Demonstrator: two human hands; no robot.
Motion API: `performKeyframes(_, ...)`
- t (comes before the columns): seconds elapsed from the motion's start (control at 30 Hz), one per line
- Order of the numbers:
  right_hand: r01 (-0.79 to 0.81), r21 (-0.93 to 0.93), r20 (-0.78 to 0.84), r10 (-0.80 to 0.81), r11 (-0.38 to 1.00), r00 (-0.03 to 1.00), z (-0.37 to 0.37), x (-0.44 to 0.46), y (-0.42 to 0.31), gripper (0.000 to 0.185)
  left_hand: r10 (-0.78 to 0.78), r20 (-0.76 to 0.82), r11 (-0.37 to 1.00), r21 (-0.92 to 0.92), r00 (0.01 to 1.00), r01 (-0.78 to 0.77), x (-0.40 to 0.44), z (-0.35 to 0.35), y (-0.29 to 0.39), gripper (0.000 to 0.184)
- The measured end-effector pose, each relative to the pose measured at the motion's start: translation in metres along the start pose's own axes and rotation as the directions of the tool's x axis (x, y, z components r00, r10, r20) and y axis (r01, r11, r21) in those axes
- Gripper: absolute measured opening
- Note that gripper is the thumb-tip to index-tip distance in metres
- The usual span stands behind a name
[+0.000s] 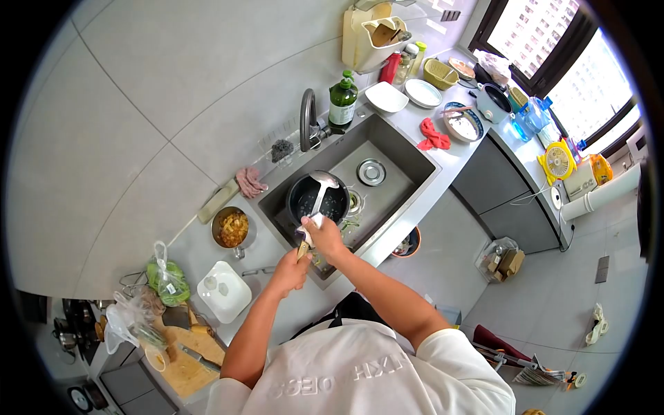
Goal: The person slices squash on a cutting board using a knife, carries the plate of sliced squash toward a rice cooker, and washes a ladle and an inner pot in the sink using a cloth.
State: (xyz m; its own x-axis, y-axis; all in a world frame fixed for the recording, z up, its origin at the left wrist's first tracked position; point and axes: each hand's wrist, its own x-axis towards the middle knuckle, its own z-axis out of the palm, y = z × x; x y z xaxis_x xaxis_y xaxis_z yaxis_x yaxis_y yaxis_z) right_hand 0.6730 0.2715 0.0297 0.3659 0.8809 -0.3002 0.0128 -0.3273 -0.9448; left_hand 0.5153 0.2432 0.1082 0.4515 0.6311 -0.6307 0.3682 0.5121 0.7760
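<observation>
The left hand (288, 274) clenches the ladle (324, 180) by its handle, head above the black pot (335, 207). Nearer that pot, the right hand (324, 239) grasps white cloth (316, 220) against the shaft.

The silver spoon-headed utensil (324, 179) is glossy metal, the black round pot (301, 201) looks smooth and shiny inside, the grey rectangular sink (404, 176) is satin metal, the crumpled pink rag (250, 182) is rough cloth, and the pale rectangular cutting board (173, 368) looks like matt wood.
</observation>
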Motion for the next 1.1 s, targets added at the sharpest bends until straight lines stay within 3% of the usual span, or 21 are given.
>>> performKeyframes(0.13,-0.006,0.012,0.052,0.005,1.000,0.999,-0.018,0.002,-0.021,0.043,0.025,-0.002,0.999,-0.023,1.000,-0.025,-0.004,-0.003,-0.004,0.023)
performKeyframes(0.17,0.006,0.114,-0.002,-0.005,0.993,1.000,-0.015,0.021,-0.001,0.046,0.050,-0.001,0.999,-0.022,0.999,-0.050,-0.007,-0.004,-0.004,0.022)
performKeyframes(0.23,-0.104,0.396,-0.102,0.156,0.912,0.982,-0.031,0.035,-0.007,0.047,0.034,0.013,0.999,-0.010,0.999,-0.034,-0.014,-0.010,-0.002,0.022)
performKeyframes(0.3,-0.230,0.697,0.042,0.281,0.679,0.959,-0.052,0.041,-0.020,0.042,0.010,0.025,1.000,-0.006,1.000,-0.010,-0.016,-0.015,-0.009,0.022)
performKeyframes(0.33,-0.243,0.769,0.072,0.298,0.591,0.952,-0.058,0.043,-0.025,0.040,0.082,-0.028,0.990,0.117,0.996,-0.078,-0.013,-0.017,-0.016,0.025)
performKeyframes(0.37,-0.246,0.766,0.072,0.301,0.594,0.951,-0.062,0.046,-0.025,0.040,0.158,-0.072,0.961,0.240,0.985,-0.137,-0.010,-0.017,-0.021,0.028)
performKeyframes(0.43,-0.292,0.849,0.170,0.294,0.441,0.940,-0.065,0.053,-0.029,0.040,0.192,-0.055,0.944,0.283,0.980,-0.169,-0.005,-0.020,-0.028,0.029)
performKeyframes(0.5,-0.301,0.868,0.152,0.366,0.394,0.918,-0.065,0.059,-0.040,0.037,0.230,-0.038,0.921,0.331,0.972,-0.205,-0.005,-0.021,-0.027,0.031)
performKeyframes(0.57,-0.367,0.890,0.266,0.349,0.269,0.899,-0.071,0.059,-0.043,0.034,0.297,-0.051,0.894,0.365,0.954,-0.259,-0.005,-0.019,-0.026,0.031)
performKeyframes(0.6,-0.408,0.873,0.360,0.212,0.267,0.909,-0.073,0.063,-0.034,0.032,0.299,-0.048,0.893,0.366,0.953,-0.262,-0.008,-0.020,-0.020,0.031)
performKeyframes(0.67,-0.372,0.875,0.332,0.174,0.309,0.927,-0.073,0.063,-0.029,0.032,0.118,-0.003,0.974,0.194,0.993,-0.115,-0.014,-0.026,-0.008,0.035)
performKeyframes(0.7,-0.338,0.875,0.309,0.137,0.347,0.941,-0.072,0.057,-0.037,0.032,0.116,-0.006,0.975,0.191,0.993,-0.113,-0.012,-0.025,-0.005,0.035)
performKeyframes(0.8,-0.285,0.894,0.245,0.156,0.346,0.957,-0.063,0.046,-0.051,0.029,0.211,-0.108,0.930,0.329,0.972,-0.165,-0.005,-0.015,-0.003,0.036)
performKeyframes(0.87,-0.250,0.902,0.207,0.155,0.352,0.966,-0.061,0.044,-0.055,0.028,0.495,-0.202,0.773,0.547,0.845,-0.322,0.013,-0.010,-0.012,0.036)
performKeyframes(0.9,-0.221,0.879,0.181,0.133,0.422,0.974,-0.060,0.045,-0.055,0.027,0.497,-0.205,0.772,0.547,0.843,-0.322,0.020,-0.010,-0.017,0.036)
performKeyframes(0.97,-0.192,0.850,0.157,0.111,0.490,0.981,-0.058,0.045,-0.050,0.026,0.633,-0.239,0.628,0.715,0.737,-0.307,0.034,-0.010,-0.030,0.034)
performKeyframes(1.0,-0.104,0.606,0.091,0.061,0.789,0.994,-0.059,0.046,-0.046,0.026,0.632,-0.239,0.628,0.714,0.737,-0.308,0.041,-0.013,-0.037,0.034)
performKeyframes(1.03,-0.002,0.265,0.047,-0.011,0.964,0.999,-0.060,0.046,-0.040,0.028,0.609,-0.250,0.625,0.735,0.753,-0.262,0.048,-0.017,-0.043,0.034)
performKeyframes(1.07,0.065,0.068,-0.008,-0.065,0.996,0.998,-0.062,0.046,-0.036,0.034,0.586,-0.259,0.619,0.755,0.768,-0.217,0.052,-0.019,-0.046,0.036)
performKeyframes(1.1,0.065,0.068,-0.010,-0.065,0.996,0.998,-0.064,0.053,-0.022,0.034,0.586,-0.257,0.618,0.755,0.768,-0.218,0.045,-0.016,-0.036,0.036)
